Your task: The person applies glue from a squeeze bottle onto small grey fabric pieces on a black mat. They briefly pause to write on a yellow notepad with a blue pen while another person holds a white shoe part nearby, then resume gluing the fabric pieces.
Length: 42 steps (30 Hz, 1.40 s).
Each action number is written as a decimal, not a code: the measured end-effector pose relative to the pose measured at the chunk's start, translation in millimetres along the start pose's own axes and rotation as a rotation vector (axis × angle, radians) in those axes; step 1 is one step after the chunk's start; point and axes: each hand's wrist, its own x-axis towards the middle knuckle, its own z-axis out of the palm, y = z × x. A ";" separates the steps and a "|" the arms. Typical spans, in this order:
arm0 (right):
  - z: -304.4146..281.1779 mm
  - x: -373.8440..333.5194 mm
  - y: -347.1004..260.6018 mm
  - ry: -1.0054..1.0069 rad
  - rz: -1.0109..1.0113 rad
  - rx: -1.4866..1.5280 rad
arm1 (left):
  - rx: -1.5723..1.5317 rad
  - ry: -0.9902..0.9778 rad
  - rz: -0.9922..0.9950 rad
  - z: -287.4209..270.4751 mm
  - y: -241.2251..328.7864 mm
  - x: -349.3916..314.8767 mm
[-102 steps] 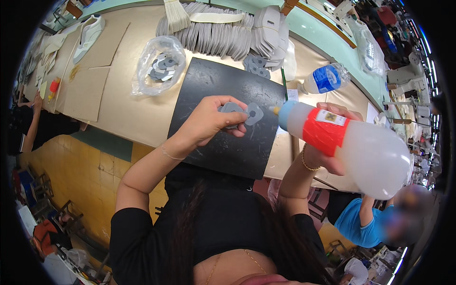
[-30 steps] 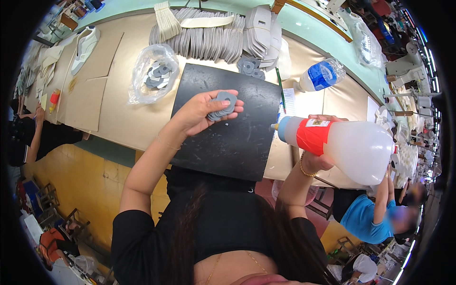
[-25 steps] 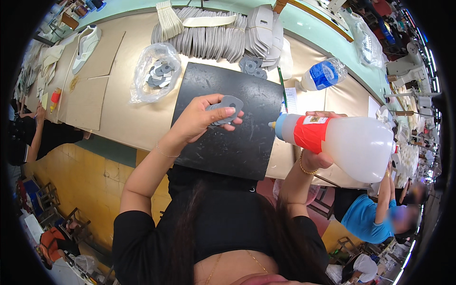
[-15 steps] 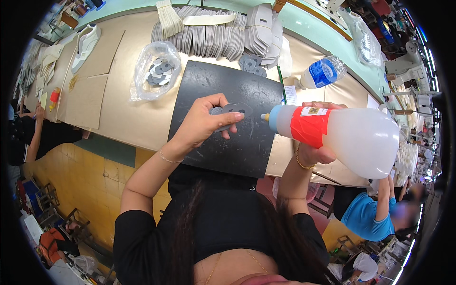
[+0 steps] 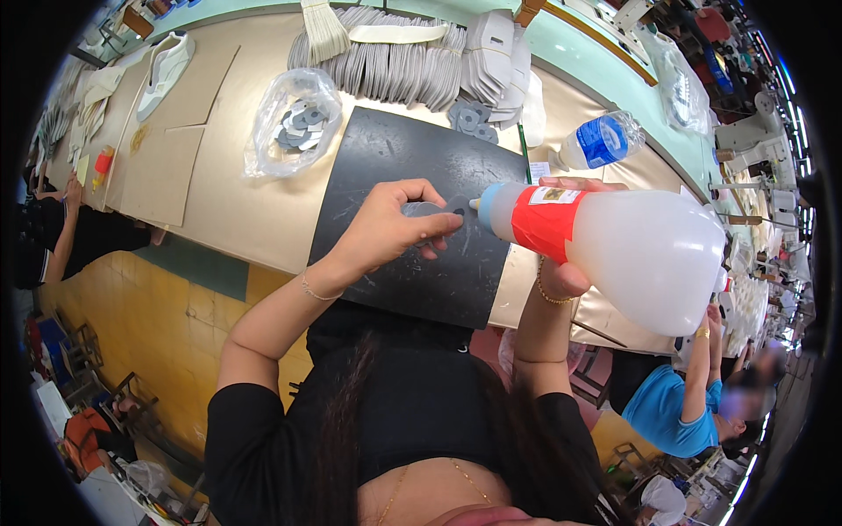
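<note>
Over a dark scuffed board (image 5: 386,149), my left hand (image 5: 399,223) is closed on small grey cut pieces (image 5: 426,209), pinched between thumb and fingers. One piece with a hole sticks out past the thumb. My right hand (image 5: 570,273) grips a large translucent squeeze bottle (image 5: 645,250) with a red wrap and pale blue cap. The bottle lies tilted on its side, its nozzle at the edge of the protruding grey piece. Whether nozzle and piece touch, I cannot tell. The bottle hides part of my right hand's fingers.
Left of the board sits a clear plastic bag (image 5: 291,118) of grey and white pieces. Long rows of stacked grey parts (image 5: 395,66) stand behind, near loose grey pieces (image 5: 472,120). A green pencil (image 5: 524,153) and water bottle (image 5: 605,140) are at the right. Other people work on both sides.
My right hand has brought the bottle slightly left, so its nozzle is now right at the grey piece. My left hand has shifted slightly right, still pinching the pieces.
</note>
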 end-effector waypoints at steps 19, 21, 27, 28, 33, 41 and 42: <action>-3.2 6.8 13.1 -0.021 -0.051 -0.015 | 0.065 0.002 -0.032 -3.0 3.9 -1.5; -8.7 4.9 14.1 -0.044 0.010 0.109 | 0.068 -0.013 -0.025 -2.5 1.7 -0.2; -16.0 9.1 16.3 0.146 -0.006 0.268 | -0.025 -0.041 -0.039 -2.7 6.6 -2.4; -16.6 9.3 14.4 0.167 0.002 0.251 | -0.049 -0.043 -0.033 -3.5 6.0 -2.5; -19.2 0.3 13.1 0.113 0.044 0.204 | -0.149 -0.016 0.006 -4.7 0.6 -1.1; -3.3 -0.3 -1.8 -0.029 0.043 -0.081 | -0.155 -0.035 0.019 1.2 4.4 -1.5; -1.3 0.4 -3.0 -0.031 0.042 -0.117 | -0.159 -0.039 0.024 1.5 4.4 -2.0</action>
